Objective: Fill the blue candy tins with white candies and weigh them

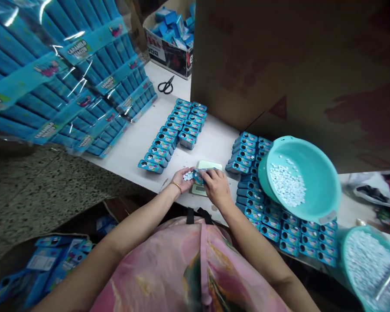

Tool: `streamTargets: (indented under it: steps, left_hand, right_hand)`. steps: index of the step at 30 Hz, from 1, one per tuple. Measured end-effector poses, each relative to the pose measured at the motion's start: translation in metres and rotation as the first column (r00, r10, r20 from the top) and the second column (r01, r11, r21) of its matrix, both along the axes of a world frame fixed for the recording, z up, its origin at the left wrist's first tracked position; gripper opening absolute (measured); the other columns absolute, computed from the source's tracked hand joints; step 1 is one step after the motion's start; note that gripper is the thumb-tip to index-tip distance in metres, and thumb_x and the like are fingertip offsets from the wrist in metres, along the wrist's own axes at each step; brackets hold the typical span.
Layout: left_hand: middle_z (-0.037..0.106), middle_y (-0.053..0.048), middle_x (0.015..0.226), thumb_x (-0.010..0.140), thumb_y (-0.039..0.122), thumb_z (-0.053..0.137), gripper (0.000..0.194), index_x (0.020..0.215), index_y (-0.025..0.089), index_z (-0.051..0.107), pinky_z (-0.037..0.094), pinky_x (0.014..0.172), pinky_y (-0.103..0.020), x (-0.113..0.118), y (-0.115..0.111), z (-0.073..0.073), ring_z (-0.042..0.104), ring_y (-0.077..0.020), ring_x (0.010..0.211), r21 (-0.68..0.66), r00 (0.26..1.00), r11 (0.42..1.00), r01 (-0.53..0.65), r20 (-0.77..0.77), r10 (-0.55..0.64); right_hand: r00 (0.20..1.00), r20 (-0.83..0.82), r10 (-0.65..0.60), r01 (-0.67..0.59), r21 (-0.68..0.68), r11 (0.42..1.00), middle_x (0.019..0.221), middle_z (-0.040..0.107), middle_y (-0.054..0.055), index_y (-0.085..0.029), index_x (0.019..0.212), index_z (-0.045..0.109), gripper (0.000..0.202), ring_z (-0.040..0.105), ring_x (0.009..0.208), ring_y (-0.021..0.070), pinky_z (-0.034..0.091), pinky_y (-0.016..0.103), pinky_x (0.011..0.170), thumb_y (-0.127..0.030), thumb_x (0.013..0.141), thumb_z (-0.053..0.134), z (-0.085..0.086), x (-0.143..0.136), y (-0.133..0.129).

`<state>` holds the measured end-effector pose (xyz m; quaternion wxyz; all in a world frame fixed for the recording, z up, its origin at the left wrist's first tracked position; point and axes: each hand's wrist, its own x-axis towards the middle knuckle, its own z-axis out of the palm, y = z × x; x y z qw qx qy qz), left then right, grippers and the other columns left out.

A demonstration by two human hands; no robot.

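My left hand [182, 180] is cupped palm up, its fingers curled around a small heap of white candies [188, 175]. Beside it, my right hand [217, 185] grips a small blue box [199, 176], tilted over the left fingers. Both hands are in front of a pale green scale [209, 165], partly hidden by them. Left of the scale stand two rows of blue boxes [159, 151] with round holes in their tops. More blue boxes [242, 160] stand in rows to the right.
A turquoise basin [325, 173] with white candies rests on the right-hand boxes. Another full tub [367, 260] is lower right. Black scissors [165, 86] lie near a carton [169, 58]. Wrapped blue packs [68, 78] fill the left; a large cardboard box [279, 65] rises behind.
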<state>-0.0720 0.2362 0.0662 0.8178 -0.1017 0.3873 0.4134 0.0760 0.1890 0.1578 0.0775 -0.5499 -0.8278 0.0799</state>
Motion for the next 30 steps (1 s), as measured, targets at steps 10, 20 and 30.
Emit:
streamTargets:
  steps: [10, 20, 30]
  left_hand:
    - [0.063, -0.012, 0.068, 0.076, 0.011, 0.045, 0.016, 0.079, 0.007, 0.060, 0.051, 0.060, -0.031, 0.002, -0.003, 0.001, 0.061, -0.0192, 0.067, -0.056, 1.000, 0.998, -0.003, -0.013, 0.002]
    - [0.063, -0.016, 0.083, 0.076, 0.009, 0.046, 0.017, 0.087, 0.007, 0.058, 0.054, 0.064, -0.034, -0.041, -0.024, -0.002, 0.061, -0.0239, 0.082, -0.124, 0.994, 0.990, -0.069, -0.095, 0.057]
    - [0.064, -0.009, 0.075, 0.080, 0.011, 0.042, 0.015, 0.084, 0.009, 0.056, 0.052, 0.065, -0.030, -0.044, -0.087, 0.006, 0.063, -0.0170, 0.071, -0.149, 0.994, 0.984, 0.099, 0.064, -0.091]
  right_hand:
    - [0.862, -0.475, -0.176, 0.155, -0.084, 0.984, 0.102, 0.052, 0.006, -0.020, 0.110, 0.048, 0.039, 0.043, 0.097, 0.0206, 0.035, 0.034, 0.086, -0.015, 0.072, 0.050, -0.035, 0.030, -0.003]
    - [0.493, -0.770, -0.405, 0.211, -0.346, 0.914, 0.094, 0.054, 0.005, -0.016, 0.105, 0.045, 0.038, 0.053, 0.084, 0.0174, 0.043, 0.032, 0.076, -0.027, 0.070, 0.054, -0.098, 0.042, 0.010]
    - [0.941, -0.209, 0.266, -0.300, -0.149, 0.942, 0.102, 0.051, 0.009, -0.017, 0.104, 0.050, 0.023, 0.045, 0.094, 0.0180, 0.040, 0.032, 0.079, -0.018, 0.082, 0.042, -0.032, -0.028, -0.048]
